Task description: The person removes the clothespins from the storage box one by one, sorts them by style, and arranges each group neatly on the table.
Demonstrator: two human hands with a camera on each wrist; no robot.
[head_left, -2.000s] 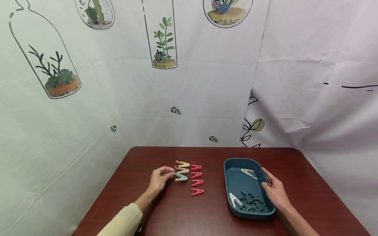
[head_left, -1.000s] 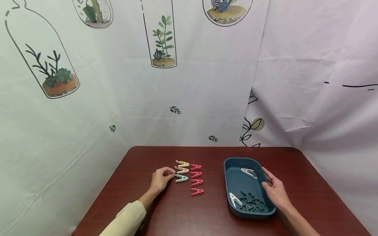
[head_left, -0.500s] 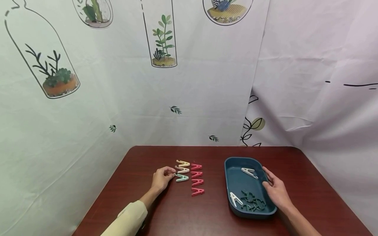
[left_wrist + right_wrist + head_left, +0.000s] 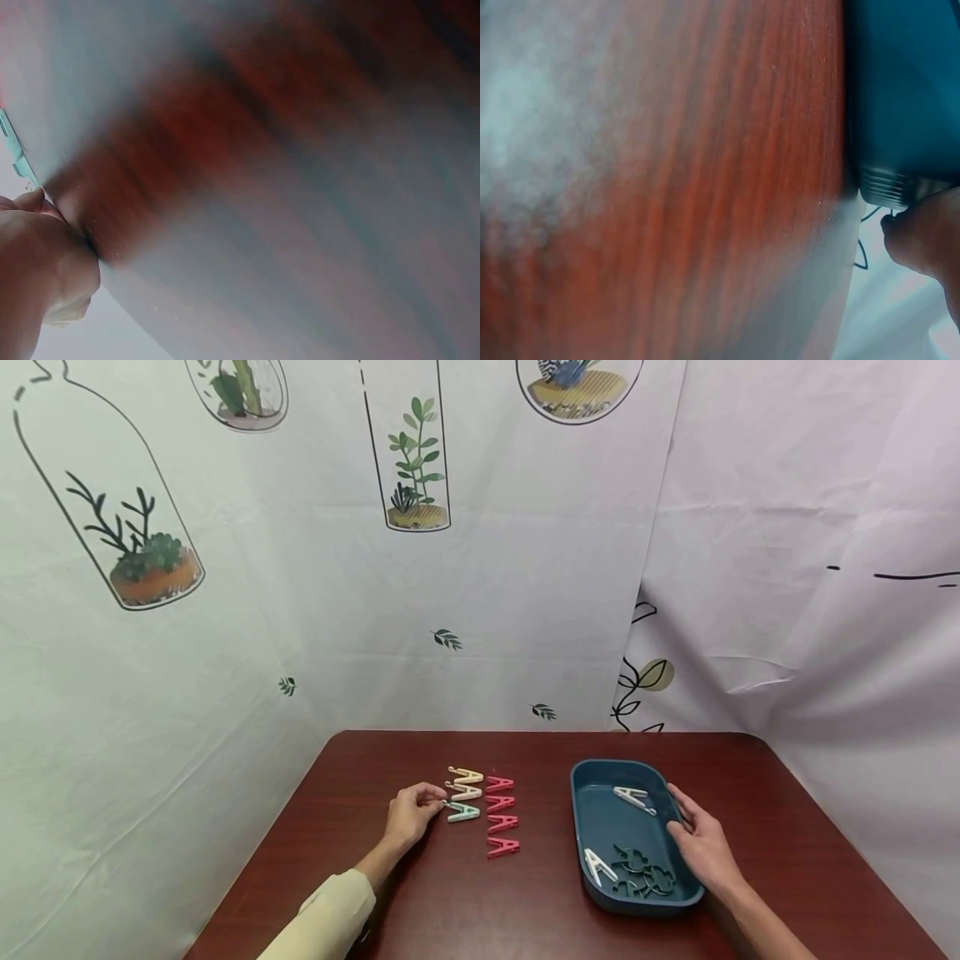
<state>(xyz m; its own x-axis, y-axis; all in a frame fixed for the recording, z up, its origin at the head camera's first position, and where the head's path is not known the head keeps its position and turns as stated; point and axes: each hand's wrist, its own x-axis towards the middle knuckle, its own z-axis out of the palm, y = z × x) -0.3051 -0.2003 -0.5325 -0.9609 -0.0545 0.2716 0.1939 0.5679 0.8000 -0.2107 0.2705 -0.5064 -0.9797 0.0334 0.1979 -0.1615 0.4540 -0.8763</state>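
Observation:
A mint-green clothespin (image 4: 462, 812) lies on the table, and my left hand (image 4: 409, 814) pinches the ring at its left end between thumb and fingertips. In the left wrist view the same clothespin (image 4: 16, 150) shows at the left edge, just past the fingertips. Two pale yellow clothespins (image 4: 466, 775) lie directly behind it. To their right runs a column of several red clothespins (image 4: 502, 823). My right hand (image 4: 703, 846) grips the right rim of a blue tray (image 4: 581, 827), thumb on the near side. In the right wrist view the tray's outer wall (image 4: 907, 90) fills the upper right.
Inside the tray are a white clothespin (image 4: 599, 867) at the front left, another white clothespin (image 4: 634, 799) at the back, and a cluster of dark green clips (image 4: 643, 872). The dark red-brown table (image 4: 420, 902) ends against a patterned white cloth (image 4: 510, 610).
Over the last two seconds the mint-green clothespin has shifted slightly right and turned a little, with my left hand following. The right hand and tray have stayed in place.

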